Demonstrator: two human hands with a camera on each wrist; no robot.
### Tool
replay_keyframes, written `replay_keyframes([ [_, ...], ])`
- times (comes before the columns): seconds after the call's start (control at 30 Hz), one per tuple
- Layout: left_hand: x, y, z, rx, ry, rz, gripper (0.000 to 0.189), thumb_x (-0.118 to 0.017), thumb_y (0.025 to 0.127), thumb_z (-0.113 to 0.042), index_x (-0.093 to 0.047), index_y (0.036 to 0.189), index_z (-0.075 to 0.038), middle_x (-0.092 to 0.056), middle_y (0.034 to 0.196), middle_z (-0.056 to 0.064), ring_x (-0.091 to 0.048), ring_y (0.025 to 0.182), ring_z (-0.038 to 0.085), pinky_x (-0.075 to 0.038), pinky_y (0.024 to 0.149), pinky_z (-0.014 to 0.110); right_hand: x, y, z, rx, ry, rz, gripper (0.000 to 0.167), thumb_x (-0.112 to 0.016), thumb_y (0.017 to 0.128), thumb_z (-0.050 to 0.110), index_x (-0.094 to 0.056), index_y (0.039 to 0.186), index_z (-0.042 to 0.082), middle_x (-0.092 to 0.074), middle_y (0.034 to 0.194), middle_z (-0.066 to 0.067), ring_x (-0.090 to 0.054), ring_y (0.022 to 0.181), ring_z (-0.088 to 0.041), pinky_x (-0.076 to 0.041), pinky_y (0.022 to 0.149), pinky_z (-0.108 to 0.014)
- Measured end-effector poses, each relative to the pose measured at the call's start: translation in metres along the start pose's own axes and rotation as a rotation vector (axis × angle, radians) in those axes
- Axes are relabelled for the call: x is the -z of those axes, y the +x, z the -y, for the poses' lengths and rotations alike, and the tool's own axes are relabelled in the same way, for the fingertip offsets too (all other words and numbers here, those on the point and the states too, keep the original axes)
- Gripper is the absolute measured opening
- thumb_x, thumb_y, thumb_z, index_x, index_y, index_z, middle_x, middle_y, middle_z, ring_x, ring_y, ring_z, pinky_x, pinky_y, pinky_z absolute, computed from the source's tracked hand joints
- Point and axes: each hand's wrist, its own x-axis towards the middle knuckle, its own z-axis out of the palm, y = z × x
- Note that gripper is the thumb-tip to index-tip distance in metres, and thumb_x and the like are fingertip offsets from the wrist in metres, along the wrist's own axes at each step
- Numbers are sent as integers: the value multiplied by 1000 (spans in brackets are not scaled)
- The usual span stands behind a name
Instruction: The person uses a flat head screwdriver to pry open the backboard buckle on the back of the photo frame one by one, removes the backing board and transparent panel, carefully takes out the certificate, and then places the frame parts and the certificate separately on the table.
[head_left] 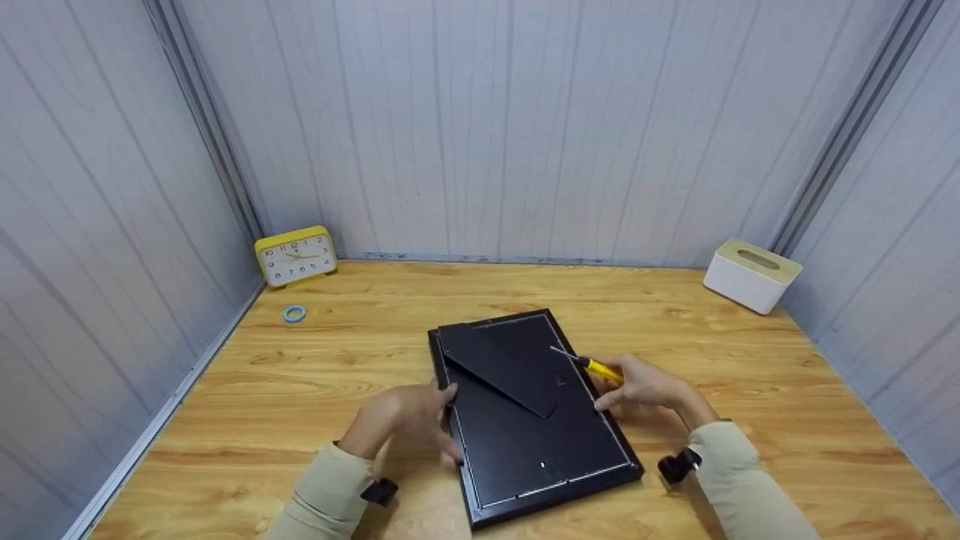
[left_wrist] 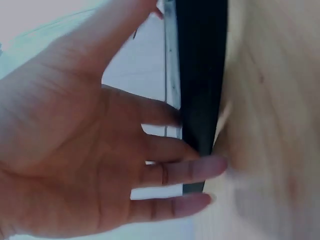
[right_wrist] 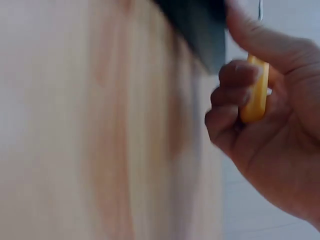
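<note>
A black picture frame (head_left: 510,442) lies face down on the table, its back panel and slanted stand (head_left: 499,367) showing. At its left edge is my left hand (head_left: 412,420). In the left wrist view the fingers of that hand (left_wrist: 110,145) are spread and fairly straight, their tips at the frame's dark side (left_wrist: 200,75). My right hand (head_left: 645,386) is by the frame's right edge, with the thumb on that edge. Its curled fingers hold a screwdriver (head_left: 604,370) by the yellow handle, the metal shaft pointing over the back panel. The handle (right_wrist: 256,95) also shows in the right wrist view.
A yellow alarm clock (head_left: 296,256) stands at the back left corner, a small blue ring (head_left: 294,313) in front of it. A white tissue box (head_left: 750,277) with a wooden lid sits at the back right. Pale panel walls (head_left: 480,135) enclose the wooden table (head_left: 337,345).
</note>
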Motion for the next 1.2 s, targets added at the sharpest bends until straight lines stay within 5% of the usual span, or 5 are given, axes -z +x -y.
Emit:
replay_keyframes([
  [0.13, 15, 13, 26, 0, -184, -111, 84, -69, 90, -51, -37, 155, -9, -67, 121, 16, -64, 80, 29, -55, 82, 48, -8, -24, 13, 11, 5, 21, 80, -85, 81, 24, -47, 149, 5, -50, 77, -1, -46, 68, -10, -40, 60, -21],
  [0.37, 19, 60, 52, 95, -279, -323, 81, -57, 101, -42, -18, 159, -3, -24, 160, 25, -26, 145, 40, -23, 118, 52, -23, -53, 27, -29, -37, 120, 106, -92, 70, 30, -35, 155, 6, -58, 134, -13, -55, 102, -15, -46, 83, -19],
  [0.57, 23, 78, 61, -30, -381, -326, 77, -69, 96, -21, -27, 157, -3, -24, 162, 20, -24, 147, 36, -23, 119, 47, -25, -54, 27, -98, -29, 164, 106, -92, 71, 28, -33, 157, 11, -33, 159, -17, -35, 139, -26, -41, 106, -36],
  [0.87, 27, 60, 61, 68, -384, -301, 75, -88, 77, -18, -54, 141, 3, -56, 139, 21, -51, 129, 33, -40, 109, 45, -1, -39, 10, -109, -104, 124, 106, -93, 69, 24, -35, 155, 5, -47, 149, -16, -44, 131, -27, -38, 106, -33],
  [1.2, 27, 26, 41, 240, -99, -227, 84, -94, 63, -46, -64, 127, 1, -66, 122, 17, -61, 111, 34, -49, 95, 51, 23, -21, 2, -120, -201, -38, 93, -91, 72, 20, -43, 147, -5, -59, 103, -20, -52, 89, -26, -46, 78, -38],
])
